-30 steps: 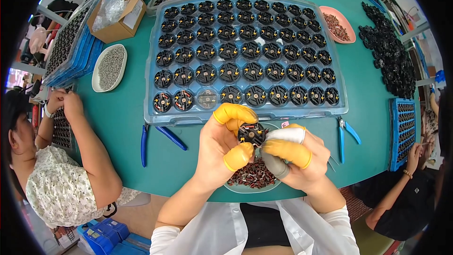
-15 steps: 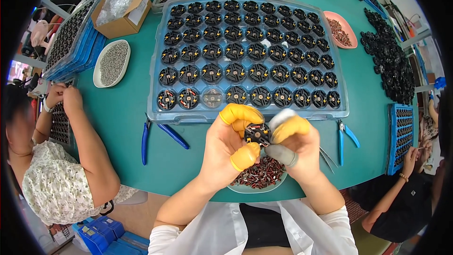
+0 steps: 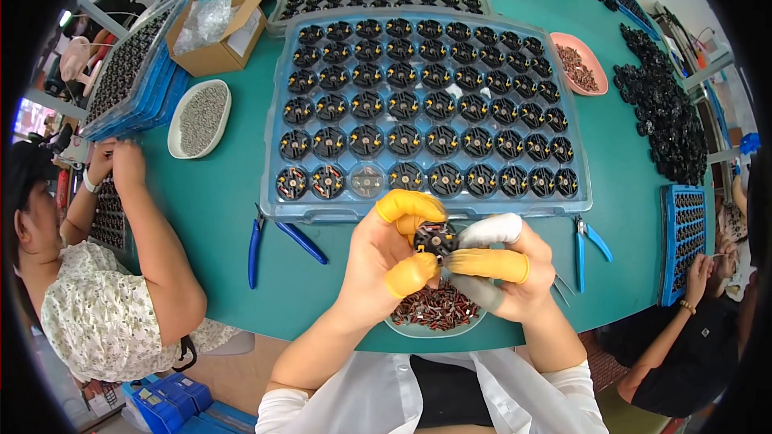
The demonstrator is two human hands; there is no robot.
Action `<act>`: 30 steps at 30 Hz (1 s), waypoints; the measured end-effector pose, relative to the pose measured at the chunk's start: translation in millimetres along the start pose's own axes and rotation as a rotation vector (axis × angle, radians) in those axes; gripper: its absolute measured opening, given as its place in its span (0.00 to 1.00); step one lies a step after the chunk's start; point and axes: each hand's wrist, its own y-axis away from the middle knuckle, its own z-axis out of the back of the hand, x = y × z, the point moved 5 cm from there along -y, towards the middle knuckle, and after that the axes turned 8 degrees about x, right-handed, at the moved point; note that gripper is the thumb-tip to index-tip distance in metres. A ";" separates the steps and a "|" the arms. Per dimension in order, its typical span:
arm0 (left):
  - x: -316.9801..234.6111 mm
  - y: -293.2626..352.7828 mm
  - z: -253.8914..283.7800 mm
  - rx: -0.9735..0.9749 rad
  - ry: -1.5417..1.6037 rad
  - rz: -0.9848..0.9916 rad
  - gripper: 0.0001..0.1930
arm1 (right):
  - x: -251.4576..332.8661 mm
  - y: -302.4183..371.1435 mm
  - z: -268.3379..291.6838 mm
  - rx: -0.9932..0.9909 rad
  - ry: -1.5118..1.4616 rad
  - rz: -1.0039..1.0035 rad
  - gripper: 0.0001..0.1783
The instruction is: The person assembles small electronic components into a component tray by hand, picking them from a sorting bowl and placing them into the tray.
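Observation:
My left hand, with yellow finger cots, is closed round a black, round plastic part with small metal and reddish pieces set in it. My right hand wears white, yellow and grey cots. Its yellow forefinger and grey thumb are pressed together at the part's lower right edge; anything between them is too small or hidden to name. Just below both hands is a pale bowl of small red-brown cylindrical components. Beyond them lies a clear blue tray with rows of similar round parts and one unfilled pocket.
Blue-handled pliers lie left, light-blue cutters and tweezers right. Around the tray are a white dish of metal bits, a pink dish, a cardboard box and heaped black parts. Co-workers sit both sides.
My right hand has turned, bringing its yellow forefinger down to the part's lower edge beside the thumb, with the white-capped finger above. The left hand still holds the part. The view has shifted slightly.

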 end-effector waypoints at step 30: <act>-19.5 2.1 8.4 0.176 0.158 -0.143 0.11 | 17.0 -57.3 26.2 0.045 0.265 -0.025 0.20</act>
